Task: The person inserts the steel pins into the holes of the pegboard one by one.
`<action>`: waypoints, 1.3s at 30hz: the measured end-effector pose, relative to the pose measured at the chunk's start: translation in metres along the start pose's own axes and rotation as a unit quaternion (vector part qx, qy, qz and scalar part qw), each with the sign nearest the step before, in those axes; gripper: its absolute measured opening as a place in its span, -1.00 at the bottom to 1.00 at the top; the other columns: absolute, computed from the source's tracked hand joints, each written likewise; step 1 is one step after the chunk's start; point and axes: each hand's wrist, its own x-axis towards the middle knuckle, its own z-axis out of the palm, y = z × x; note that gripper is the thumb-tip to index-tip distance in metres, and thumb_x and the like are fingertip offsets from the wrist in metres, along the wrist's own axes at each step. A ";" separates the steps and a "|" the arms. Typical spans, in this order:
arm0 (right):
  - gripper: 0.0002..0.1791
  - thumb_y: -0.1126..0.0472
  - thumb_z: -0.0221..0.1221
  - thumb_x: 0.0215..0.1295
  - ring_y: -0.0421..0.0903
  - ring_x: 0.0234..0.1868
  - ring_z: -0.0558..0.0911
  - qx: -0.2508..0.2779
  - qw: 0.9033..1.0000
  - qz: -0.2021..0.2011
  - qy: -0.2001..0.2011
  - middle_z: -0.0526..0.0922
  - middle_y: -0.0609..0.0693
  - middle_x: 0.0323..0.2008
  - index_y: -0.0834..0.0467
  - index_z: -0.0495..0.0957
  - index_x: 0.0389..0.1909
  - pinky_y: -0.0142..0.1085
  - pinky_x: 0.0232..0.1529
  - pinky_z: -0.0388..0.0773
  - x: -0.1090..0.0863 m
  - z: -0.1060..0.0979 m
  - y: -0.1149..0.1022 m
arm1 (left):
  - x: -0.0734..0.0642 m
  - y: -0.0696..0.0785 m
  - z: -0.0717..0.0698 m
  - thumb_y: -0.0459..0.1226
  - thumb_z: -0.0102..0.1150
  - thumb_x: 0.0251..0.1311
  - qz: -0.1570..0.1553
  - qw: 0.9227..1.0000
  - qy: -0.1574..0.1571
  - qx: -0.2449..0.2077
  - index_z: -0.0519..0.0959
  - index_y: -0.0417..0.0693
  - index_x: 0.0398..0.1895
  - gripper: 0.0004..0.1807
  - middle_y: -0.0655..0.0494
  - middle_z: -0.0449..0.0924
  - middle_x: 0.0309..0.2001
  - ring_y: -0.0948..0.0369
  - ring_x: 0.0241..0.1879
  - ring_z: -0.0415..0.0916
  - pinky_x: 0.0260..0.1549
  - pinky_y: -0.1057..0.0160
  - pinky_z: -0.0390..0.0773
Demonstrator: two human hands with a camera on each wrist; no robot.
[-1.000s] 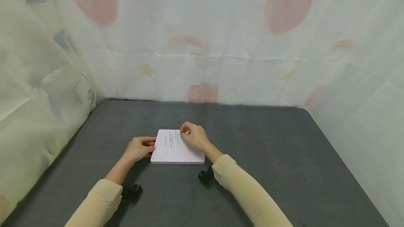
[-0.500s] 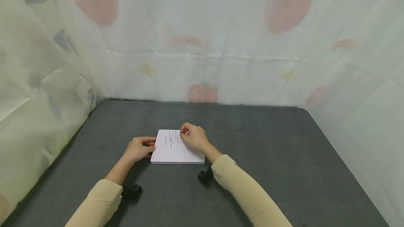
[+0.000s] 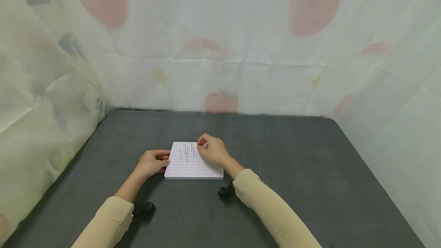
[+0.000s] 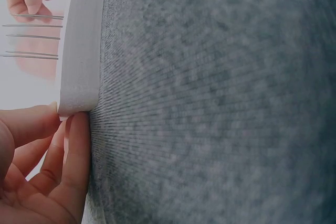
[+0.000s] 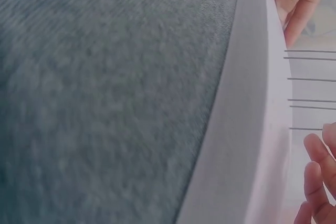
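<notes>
A white perforated board [image 3: 193, 170] lies on the dark table, with several thin metal pins [image 3: 187, 157] standing upright toward its far side. My left hand [image 3: 151, 162] grips the board's left edge; in the left wrist view the thumb [image 4: 31, 123] is at the top edge and the fingers touch the side wall. Over the far part of the board, my right hand [image 3: 214, 150] pinches the top of one upright pin [image 5: 304, 128] between thumb and finger. That pin's lower end meets the board in the right wrist view; whether it sits in a hole is too small to tell.
Two loose thin pins lie on the table to the right of the board, one pin [image 3: 243, 156] nearer and another pin [image 3: 260, 167] farther right. A patterned curtain [image 3: 220, 79] hangs behind the table [image 3: 310, 186] and along both sides. Black wrist devices [image 3: 144, 210] sit under both wrists.
Almost nothing differs. My right hand and wrist shift very slightly at the same pin; the left hand and the board stay where they were.
</notes>
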 end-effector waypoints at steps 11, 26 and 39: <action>-0.91 0.15 0.15 0.23 -0.23 -0.46 0.45 -0.012 1.000 -0.028 0.002 0.66 -0.12 -0.27 0.01 0.54 -0.26 -0.40 -0.42 0.33 -0.001 -0.021 0.005 | 0.001 0.000 0.000 -0.37 0.19 0.10 0.000 1.000 0.001 0.005 0.47 -0.24 0.12 -0.54 -0.14 0.58 -0.12 0.22 -0.35 0.57 -0.41 0.24 0.63; -0.83 0.15 0.11 0.27 -0.17 -0.27 0.52 -0.008 0.998 -0.063 -0.022 0.60 -0.13 -0.25 0.09 0.54 -0.17 -0.31 -0.21 0.46 -0.015 -0.050 0.028 | 0.001 -0.002 0.000 -0.37 0.18 0.11 -0.004 1.000 0.000 0.004 0.46 -0.24 0.13 -0.54 -0.15 0.56 -0.11 0.21 -0.35 0.57 -0.39 0.22 0.64; -0.80 0.21 0.13 0.25 -0.19 -0.22 0.52 0.003 0.997 -0.076 -0.032 0.58 -0.12 -0.21 0.15 0.53 -0.13 -0.31 -0.18 0.50 -0.035 -0.080 0.049 | 0.002 -0.003 -0.002 -0.37 0.18 0.10 -0.006 1.000 0.000 0.008 0.45 -0.24 0.14 -0.53 -0.16 0.56 -0.10 0.21 -0.34 0.57 -0.40 0.22 0.64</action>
